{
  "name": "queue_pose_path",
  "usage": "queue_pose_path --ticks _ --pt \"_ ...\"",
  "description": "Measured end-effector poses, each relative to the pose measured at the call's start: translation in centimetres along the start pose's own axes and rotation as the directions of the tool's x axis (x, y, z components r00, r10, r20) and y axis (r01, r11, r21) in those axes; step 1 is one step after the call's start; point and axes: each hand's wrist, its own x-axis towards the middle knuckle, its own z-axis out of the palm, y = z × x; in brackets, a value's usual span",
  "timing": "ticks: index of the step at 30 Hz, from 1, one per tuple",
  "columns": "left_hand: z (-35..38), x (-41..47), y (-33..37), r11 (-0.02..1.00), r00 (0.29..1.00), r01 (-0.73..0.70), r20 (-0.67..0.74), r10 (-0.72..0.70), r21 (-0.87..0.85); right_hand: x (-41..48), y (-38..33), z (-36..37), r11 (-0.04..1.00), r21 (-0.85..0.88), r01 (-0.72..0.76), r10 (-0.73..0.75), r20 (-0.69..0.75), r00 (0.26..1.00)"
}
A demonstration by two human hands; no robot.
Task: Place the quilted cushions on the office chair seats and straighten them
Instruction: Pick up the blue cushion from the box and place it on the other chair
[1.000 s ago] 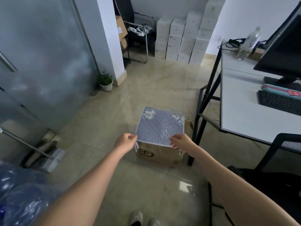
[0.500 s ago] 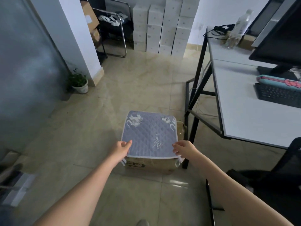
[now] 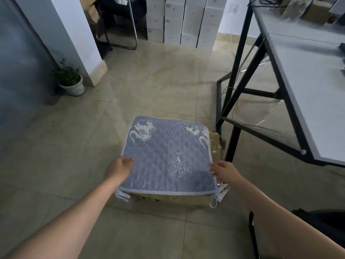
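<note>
Reaching for the quilted cushion (image 3: 166,156) lying on a cardboard box (image 3: 168,200), I am opening my left hand (image 3: 119,170) and right hand (image 3: 223,171) at its side edges; it looks light, soft and floppy.

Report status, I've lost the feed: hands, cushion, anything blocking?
Left hand and right hand at side edges of blue quilted cushion, grip unclear. Cushion flat on brown cardboard box. Black desk leg close right.

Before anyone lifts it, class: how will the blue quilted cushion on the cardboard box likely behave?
The quilted cushion looks thin and soft, so it will probably sag between the left hand and right hand. Probably light. Its corner ties may dangle.
</note>
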Motion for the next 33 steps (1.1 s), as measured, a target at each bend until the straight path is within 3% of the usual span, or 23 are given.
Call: queue_pose_path --ticks 5,8,16,21,26,30,33 --pt "1.1 2.9 -0.9 0.999 0.989 0.009 -0.145 -0.014 -0.033 3.4 0.3 0.5 0.999 -0.002 0.043 -0.043 -0.101 0.994" --pt "1.6 5.0 -0.7 0.985 0.984 0.079 -0.144 -0.102 -0.155 5.1 -0.4 0.6 0.995 0.073 0.070 -0.058 -0.158 0.986" --pt "3.1 7.9 0.4 0.924 0.964 0.040 -0.228 -0.135 -0.380 8.7 -1.3 1.6 0.982 0.183 0.047 0.004 -0.267 0.964" --pt "3.3 8.3 -0.2 0.907 0.956 0.021 -0.258 -0.141 -0.420 8.6 -2.1 2.2 0.963 0.270 -0.002 0.060 -0.207 0.977" --pt "3.0 7.3 0.2 0.814 0.976 0.047 -0.146 -0.161 -0.579 7.6 -1.7 2.5 0.911 0.410 0.046 0.045 -0.209 0.977" --pt "2.3 5.7 0.2 0.723 0.984 0.114 -0.023 -0.176 -0.681 6.3 -1.0 2.0 0.827 0.562 0.032 0.106 -0.212 0.971" --pt "1.9 4.0 0.0 0.700 0.985 0.120 -0.007 -0.175 -0.704 4.8 -0.4 1.6 0.812 0.584 0.017 0.141 -0.225 0.964"
